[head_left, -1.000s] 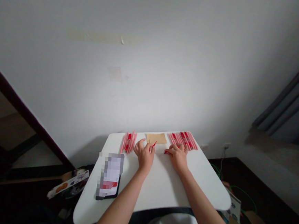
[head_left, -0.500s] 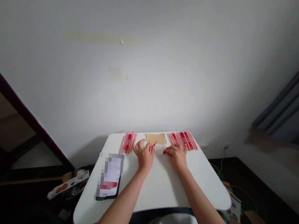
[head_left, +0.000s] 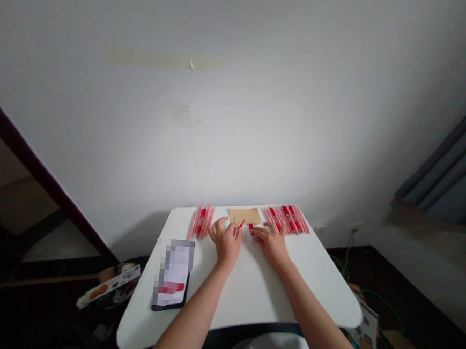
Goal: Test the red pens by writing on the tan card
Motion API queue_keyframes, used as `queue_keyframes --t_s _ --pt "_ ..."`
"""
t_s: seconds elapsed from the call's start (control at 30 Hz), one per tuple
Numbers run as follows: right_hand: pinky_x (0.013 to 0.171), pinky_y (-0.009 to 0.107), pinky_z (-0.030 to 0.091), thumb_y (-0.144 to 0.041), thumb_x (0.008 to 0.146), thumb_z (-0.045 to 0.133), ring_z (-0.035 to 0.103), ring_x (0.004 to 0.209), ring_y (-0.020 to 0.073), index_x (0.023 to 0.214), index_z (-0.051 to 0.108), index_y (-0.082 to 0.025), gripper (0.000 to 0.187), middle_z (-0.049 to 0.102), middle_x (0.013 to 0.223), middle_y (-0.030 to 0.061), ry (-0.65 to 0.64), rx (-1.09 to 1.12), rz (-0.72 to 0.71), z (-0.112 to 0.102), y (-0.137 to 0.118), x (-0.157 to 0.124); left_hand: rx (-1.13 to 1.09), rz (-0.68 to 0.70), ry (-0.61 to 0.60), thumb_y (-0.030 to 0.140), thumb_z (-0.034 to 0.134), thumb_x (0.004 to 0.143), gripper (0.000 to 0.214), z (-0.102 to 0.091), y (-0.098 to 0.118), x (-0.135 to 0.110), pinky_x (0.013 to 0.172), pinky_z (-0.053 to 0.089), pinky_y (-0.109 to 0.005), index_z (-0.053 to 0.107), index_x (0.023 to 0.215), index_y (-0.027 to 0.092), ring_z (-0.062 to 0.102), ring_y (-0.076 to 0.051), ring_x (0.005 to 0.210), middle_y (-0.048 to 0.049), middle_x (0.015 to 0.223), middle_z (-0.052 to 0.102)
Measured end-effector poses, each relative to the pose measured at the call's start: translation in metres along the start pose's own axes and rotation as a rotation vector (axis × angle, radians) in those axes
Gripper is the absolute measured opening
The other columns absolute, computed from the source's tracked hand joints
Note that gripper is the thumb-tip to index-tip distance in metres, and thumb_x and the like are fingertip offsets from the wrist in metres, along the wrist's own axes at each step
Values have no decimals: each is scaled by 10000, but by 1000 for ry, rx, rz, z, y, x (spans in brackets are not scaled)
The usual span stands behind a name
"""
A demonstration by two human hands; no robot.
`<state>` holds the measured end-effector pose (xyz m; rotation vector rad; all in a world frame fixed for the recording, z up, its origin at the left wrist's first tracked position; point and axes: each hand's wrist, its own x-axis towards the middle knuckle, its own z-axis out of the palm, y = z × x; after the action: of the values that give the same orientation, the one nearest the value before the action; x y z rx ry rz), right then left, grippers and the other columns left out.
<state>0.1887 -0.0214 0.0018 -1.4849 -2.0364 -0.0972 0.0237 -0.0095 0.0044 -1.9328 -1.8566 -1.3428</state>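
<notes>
Red piece (head_left: 251, 227) points far, just left of my right hand (head_left: 272, 247), whose grip I can't tell. My left hand (head_left: 228, 245) pinches a red strip (head_left: 241, 225).

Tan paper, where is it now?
In the head view, the tan paper lies near the far edge of the table, between left sticks and right sticks, beyond left hand and right hand.

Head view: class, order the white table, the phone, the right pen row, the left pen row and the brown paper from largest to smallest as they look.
1. White table
2. Phone
3. Right pen row
4. Left pen row and brown paper: too alike to rank
</notes>
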Motion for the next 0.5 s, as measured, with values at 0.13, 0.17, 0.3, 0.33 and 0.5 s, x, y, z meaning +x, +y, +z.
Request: queue_keyframes --t_s 0.13,0.17,0.3,0.33,0.5 --pt "1066 651 67 -271 899 546 482 1182 285 1114 672 -383 273 697 1139 -4 -1 -11 -18 3 2 0 0 1 6 279 615 800 101 -1 0 0 1049 274 -530 703 808 230 456 -267 1148 -88 1175 564" --pt "1065 644 80 -272 901 542 485 1177 283 1115 673 -381 273 696 1140 -2 -3 -11 -22 4 2 1 -1 2 5 279 615 800 100 -1 0 0 1046 278 -528 703 812 231 455 -267 1148 -88 1174 564" --pt "1057 617 110 -274 914 519 487 1165 276 1134 664 -371 281 689 1158 8 -2 16 -17 3 2 1 1 7 -4 284 618 800 104 -2 1 1 1041 286 -522 703 821 227 456 -265 1142 -91 1177 562" --pt "1055 608 116 -269 916 516 487 1163 272 1136 662 -367 283 685 1166 9 5 26 -8 3 2 1 1 7 -4 283 619 799 104 -2 1 1 1043 283 -523 703 820 226 457 -264 1142 -91 1179 561" --pt "1024 513 222 -267 912 521 507 1098 247 1098 687 -318 254 691 1140 34 81 78 47 4 9 0 -10 0 -17 278 634 787 94 -3 2 1 1051 273 -535 713 817 237 460 -269 1143 -87 1178 562"
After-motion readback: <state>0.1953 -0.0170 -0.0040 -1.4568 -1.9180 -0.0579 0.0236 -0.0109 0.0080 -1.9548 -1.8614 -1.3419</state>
